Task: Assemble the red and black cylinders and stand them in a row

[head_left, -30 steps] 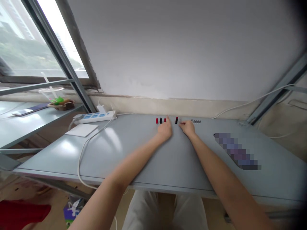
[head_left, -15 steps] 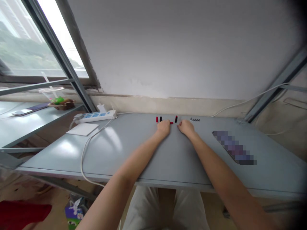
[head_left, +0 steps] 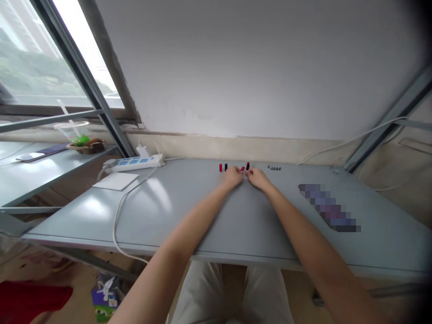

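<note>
Near the back of the grey table [head_left: 162, 220], my left hand [head_left: 232, 177] is closed on a small red cylinder [head_left: 242, 169], which sticks out tilted from the fingertips. Just to its right is my right hand [head_left: 258, 179], its fingers pinched together close to that cylinder. What they pinch, if anything, is too small to make out. Left of my hands stand a red upright cylinder [head_left: 220, 167] and a black cylinder [head_left: 226, 167]. Behind my right fingertips is a black cylinder with a red top [head_left: 248, 166]. Several small screw-like metal pieces [head_left: 276, 168] lie in a row farther right.
A phone with a blurred-out screen [head_left: 327, 207] lies on the right. At the left are a white power strip [head_left: 137, 164], a flat white square [head_left: 115, 182] and a white cable [head_left: 116, 216] running over the front edge. The wall [head_left: 256, 81] rises behind the table.
The red cylinder, lying flat by my left fingers before, is now tilted up in them. My left hand has moved slightly right, my right hand slightly left, so they are closer together.
</note>
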The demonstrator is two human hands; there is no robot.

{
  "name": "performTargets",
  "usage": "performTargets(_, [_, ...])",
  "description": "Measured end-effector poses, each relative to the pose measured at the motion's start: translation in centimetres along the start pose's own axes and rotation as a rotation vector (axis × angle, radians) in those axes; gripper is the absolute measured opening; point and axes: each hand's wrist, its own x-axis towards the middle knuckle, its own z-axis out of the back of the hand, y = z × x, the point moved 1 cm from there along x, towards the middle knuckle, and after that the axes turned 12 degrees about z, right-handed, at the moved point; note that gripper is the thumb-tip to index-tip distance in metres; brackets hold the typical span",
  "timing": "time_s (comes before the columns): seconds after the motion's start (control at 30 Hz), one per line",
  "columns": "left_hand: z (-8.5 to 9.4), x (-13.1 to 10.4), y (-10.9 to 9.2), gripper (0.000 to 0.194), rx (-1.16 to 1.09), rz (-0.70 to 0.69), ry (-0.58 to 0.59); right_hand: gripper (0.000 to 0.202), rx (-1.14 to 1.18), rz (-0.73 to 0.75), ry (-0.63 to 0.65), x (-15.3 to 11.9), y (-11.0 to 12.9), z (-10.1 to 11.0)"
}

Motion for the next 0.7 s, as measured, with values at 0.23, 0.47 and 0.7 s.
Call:
performTargets(0.23, [-0.2, -1.6, 0.4, 0.017, -0.755, 0.250, 0.261, 0.029, 0.449, -0.006, 0.117, -0.4, 1.3, 0.1])
performTargets(0.47, [-0.2, -2.6, 0.8, 0.024, -0.826, 0.202, 0.285, 0.027, 0.568, 0.039, 0.245, -1.2, 1.7, 1.1])
performTargets(0.7, [-0.1, -2.5, 0.8, 0.025, -0.847, 0.194, 0.235, 0.027, 0.623, 0.049, 0.253, -1.3, 1.4, 1.2])
